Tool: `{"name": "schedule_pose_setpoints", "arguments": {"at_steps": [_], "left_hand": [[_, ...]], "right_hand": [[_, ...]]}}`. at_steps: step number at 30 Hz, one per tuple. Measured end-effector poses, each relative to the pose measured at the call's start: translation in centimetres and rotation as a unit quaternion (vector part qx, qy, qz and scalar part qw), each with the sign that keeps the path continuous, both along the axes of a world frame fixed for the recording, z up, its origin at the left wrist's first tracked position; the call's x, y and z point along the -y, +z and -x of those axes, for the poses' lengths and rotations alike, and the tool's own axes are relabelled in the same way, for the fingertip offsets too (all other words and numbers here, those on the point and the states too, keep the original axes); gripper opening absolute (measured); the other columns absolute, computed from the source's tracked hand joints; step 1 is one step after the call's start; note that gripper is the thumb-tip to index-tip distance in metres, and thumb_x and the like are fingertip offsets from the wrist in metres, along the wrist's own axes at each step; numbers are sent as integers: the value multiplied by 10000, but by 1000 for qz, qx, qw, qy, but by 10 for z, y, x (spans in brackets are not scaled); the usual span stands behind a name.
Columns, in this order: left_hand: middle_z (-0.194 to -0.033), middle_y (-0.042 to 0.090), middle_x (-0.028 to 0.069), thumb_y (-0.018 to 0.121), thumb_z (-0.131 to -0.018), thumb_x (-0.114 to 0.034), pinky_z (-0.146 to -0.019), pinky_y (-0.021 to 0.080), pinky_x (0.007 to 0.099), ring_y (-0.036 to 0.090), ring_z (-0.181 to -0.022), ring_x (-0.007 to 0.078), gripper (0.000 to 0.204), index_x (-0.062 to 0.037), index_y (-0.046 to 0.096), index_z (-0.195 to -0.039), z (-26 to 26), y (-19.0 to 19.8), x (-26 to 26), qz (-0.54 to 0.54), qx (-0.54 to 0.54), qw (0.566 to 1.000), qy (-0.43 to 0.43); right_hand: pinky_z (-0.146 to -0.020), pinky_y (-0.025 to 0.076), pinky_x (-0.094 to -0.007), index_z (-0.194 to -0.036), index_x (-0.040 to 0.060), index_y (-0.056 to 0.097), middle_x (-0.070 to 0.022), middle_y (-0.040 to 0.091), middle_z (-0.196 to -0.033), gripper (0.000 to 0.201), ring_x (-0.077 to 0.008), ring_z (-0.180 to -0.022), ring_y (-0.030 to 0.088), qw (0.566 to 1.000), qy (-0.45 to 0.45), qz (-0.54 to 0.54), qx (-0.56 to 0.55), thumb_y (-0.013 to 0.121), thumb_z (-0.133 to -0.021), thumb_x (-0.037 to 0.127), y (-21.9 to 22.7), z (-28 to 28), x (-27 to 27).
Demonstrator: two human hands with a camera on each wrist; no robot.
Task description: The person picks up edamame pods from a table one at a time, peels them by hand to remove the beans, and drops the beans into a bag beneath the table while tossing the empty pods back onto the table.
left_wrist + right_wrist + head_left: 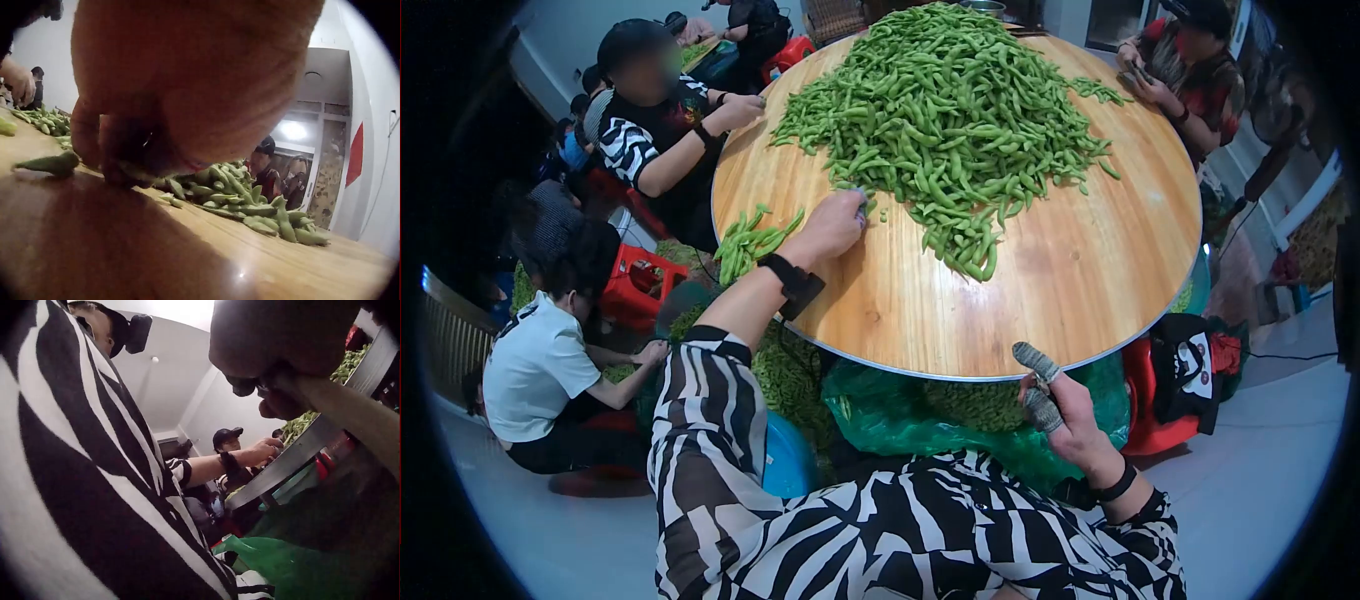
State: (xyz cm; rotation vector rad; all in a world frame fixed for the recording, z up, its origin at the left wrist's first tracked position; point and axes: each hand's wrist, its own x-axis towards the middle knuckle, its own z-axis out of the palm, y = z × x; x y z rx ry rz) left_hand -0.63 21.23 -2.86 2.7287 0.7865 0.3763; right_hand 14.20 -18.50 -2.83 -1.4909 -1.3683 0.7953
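Over the round wooden table (1040,290), my left hand (837,222) reaches to the near left edge of a large heap of green edamame pods (960,110). Its fingers bend down to the tabletop, and in the left wrist view green pods (219,187) lie right by the fingertips. I cannot tell whether a pod is between them. A single pod (50,164) lies beside this hand. My right hand (1072,415), with grey striped covers on thumb and finger, hovers at the table's front edge. Its thumb stands apart from the loosely bent fingers, with no pod showing between them.
A small pile of pods (752,242) sits at the table's left edge. Below the front edge hangs a green plastic bag (880,400), beside a blue tub (785,455). A red stool (1145,400) stands at right. Other people sit around the table and at left.
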Motion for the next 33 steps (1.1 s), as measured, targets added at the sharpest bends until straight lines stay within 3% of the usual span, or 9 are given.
{"name": "schedule_pose_setpoints", "arguments": {"at_steps": [1,4,7,11,15,20,26,30,33], "left_hand": [[-817,585,214,528,-831,-69,-741,468,448,573,-784,411,119,23,580,-886,6,6,5,65,-5,997,28],[-704,583,135,527,-893,-116,-628,463,371,563,-649,274,141,4,594,-921,27,0,18,178,101,979,16],[-685,546,14,546,-932,-177,-523,404,253,494,-589,102,161,-32,609,-961,36,27,68,425,135,894,48],[-679,529,-3,562,-947,-192,-461,372,210,475,-528,63,175,-22,586,-918,33,42,145,522,176,834,-46],[-683,537,-7,593,-933,-183,-457,352,197,459,-523,57,164,-20,595,-944,25,32,191,613,191,761,-97],[-691,541,-23,622,-919,-174,-459,329,189,432,-518,38,154,-28,611,-967,19,18,203,640,217,731,-97],[-745,530,-68,617,-924,-158,-516,332,168,428,-603,10,196,-35,630,-1076,20,21,205,620,230,740,-119],[-801,541,-79,608,-928,-139,-561,358,163,446,-664,4,220,-34,628,-1120,21,23,204,619,226,741,-129],[-814,545,-76,600,-930,-124,-581,373,168,453,-682,7,217,-33,628,-1126,20,24,203,620,223,741,-131]], "right_hand": [[-694,457,-257,-1407,12,368,-39,543,-846,511,-134,-722,525,1000,-6,2,-29,514,-924,95,0,1,-1],[-587,429,-223,-1412,26,365,-8,529,-801,499,-86,-663,499,993,-17,18,-120,499,-954,171,5,4,-4],[-507,386,-195,-1422,51,357,15,511,-770,487,-51,-624,471,975,-17,56,-214,460,-984,239,17,8,-11],[-481,373,-180,-1434,81,337,15,501,-775,466,-44,-591,442,935,-3,78,-347,405,-1011,265,27,18,-26],[-458,390,-178,-1439,87,308,-28,512,-822,442,-60,-598,459,890,32,34,-453,359,-1028,242,26,29,-34],[-431,380,-175,-1358,55,393,-42,526,-795,395,-57,-580,460,838,72,5,-540,424,-1013,245,18,28,-34],[-422,376,-179,-1313,40,416,-55,529,-800,379,-61,-563,454,838,70,1,-541,452,-1003,256,15,29,-34],[-424,377,-178,-1297,35,423,-56,528,-799,366,-59,-562,450,803,95,7,-588,447,-1005,254,10,30,-33],[-425,375,-176,-1287,33,432,-52,526,-797,357,-56,-562,446,821,88,9,-564,446,-1005,251,13,30,-31]]}}
